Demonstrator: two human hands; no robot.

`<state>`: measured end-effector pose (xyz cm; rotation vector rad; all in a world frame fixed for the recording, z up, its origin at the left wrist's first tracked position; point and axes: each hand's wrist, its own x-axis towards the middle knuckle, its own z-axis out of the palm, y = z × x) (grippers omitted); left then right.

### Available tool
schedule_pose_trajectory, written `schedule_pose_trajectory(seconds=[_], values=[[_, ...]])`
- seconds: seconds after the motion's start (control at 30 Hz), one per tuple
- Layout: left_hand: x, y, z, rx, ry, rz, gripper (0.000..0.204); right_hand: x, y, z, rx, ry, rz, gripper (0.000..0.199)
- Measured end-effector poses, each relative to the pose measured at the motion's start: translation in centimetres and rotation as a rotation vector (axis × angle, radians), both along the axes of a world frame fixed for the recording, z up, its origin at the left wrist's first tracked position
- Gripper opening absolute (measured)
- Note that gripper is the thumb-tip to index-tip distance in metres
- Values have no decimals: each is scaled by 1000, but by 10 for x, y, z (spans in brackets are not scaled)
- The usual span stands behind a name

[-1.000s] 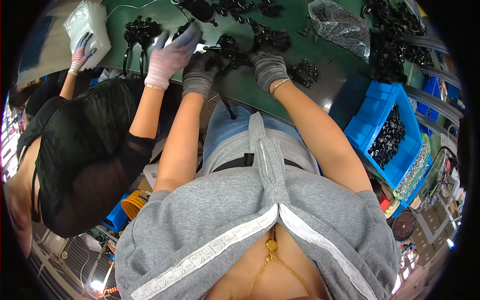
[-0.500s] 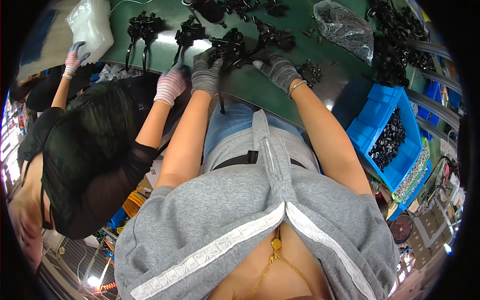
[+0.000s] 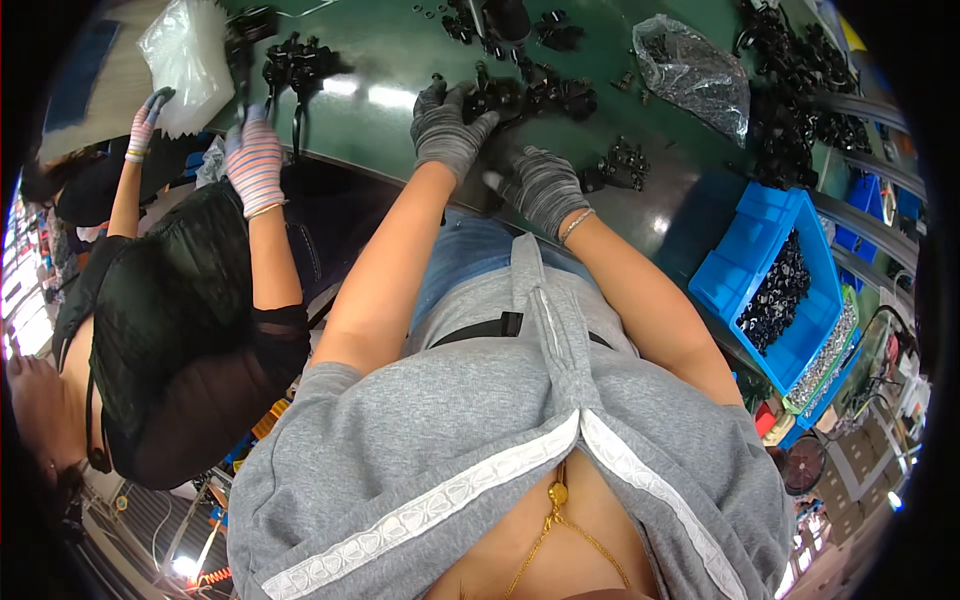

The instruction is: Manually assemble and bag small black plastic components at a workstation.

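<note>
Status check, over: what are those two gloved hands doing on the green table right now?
Left hand on black parts cluster, grip unclear. Right hand at green table edge, holding nothing visible. Co-worker's gloved hand alongside, apart.

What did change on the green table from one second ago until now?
The co-worker's striped-glove hand drew back from beside the person's hands toward the table edge. The left hand and right hand stayed at the black parts. The blue bin and plastic bag did not move.

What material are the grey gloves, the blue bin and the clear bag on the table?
Left hand and right hand wear grey gloves, apparently knitted fabric: matte, ribbed cuffs. Blue bin: probably rigid plastic, smooth and slightly glossy. Clear bag: thin plastic film, crinkled with shiny highlights.
</note>
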<state>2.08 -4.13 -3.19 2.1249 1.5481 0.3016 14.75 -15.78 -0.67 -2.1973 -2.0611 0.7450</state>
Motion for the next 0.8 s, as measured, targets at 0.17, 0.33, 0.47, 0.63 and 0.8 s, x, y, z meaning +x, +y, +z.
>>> schedule_pose_trajectory(seconds=[0.17,0.33,0.47,0.63,0.8], values=[[-9,13,-12,56,19,-162,57,18,29,-82,-75,830,-922,52],[-12,13,-2,-3,75,-149,62,5,67,-64,-131,374,-1008,51],[-13,14,-12,-10,131,-192,74,12,70,-75,-118,315,-1004,52],[-13,15,-13,52,142,-172,74,28,61,-62,-142,496,-789,51],[-17,17,-9,49,99,-154,74,31,51,-49,-203,91,-565,49]])
